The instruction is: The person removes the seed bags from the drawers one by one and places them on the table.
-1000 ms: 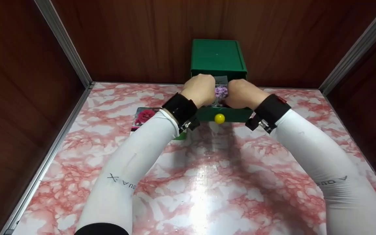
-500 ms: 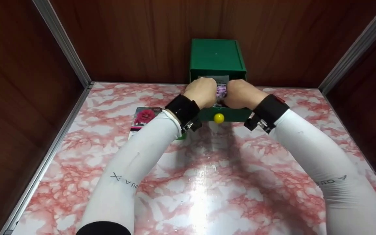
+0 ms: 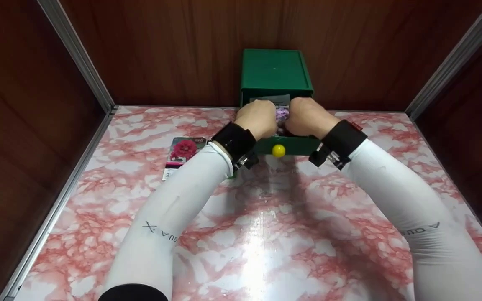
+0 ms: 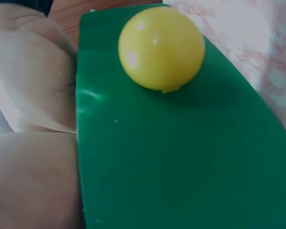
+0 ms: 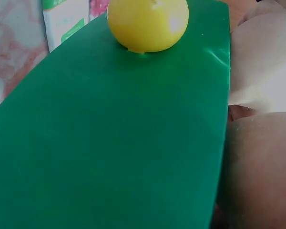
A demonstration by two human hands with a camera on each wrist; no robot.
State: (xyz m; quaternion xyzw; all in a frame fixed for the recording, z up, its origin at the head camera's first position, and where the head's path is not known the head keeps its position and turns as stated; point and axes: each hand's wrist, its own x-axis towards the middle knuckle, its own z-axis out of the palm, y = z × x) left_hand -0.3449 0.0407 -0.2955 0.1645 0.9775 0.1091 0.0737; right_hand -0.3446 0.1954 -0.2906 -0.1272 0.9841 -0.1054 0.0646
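A green drawer (image 3: 293, 146) with a round yellow knob (image 3: 278, 151) is pulled out of the green box (image 3: 275, 69) at the back. Inside it, a packet with purple flowers (image 3: 282, 114) shows between my hands. My left hand (image 3: 258, 118) grips its left side and my right hand (image 3: 309, 117) its right side, knuckles up; the fingertips are hidden. A greyish printed packet edge (image 3: 283, 100) shows behind the hands. Both wrist views show the drawer's front, with my left hand (image 4: 33, 181) and right hand (image 5: 262, 171) just behind its rim.
A packet with a pink flower (image 3: 184, 149) lies on the marbled table (image 3: 207, 259), left of the drawer and partly under the left forearm. A white and green packet (image 5: 66, 21) shows beyond the drawer. Dark wood panels (image 3: 174, 46) enclose the back and sides.
The left hand has shifted slightly down toward the drawer and the right hand slightly up. More of the greyish edge behind the hands shows, now tilted. The drawer stays open.
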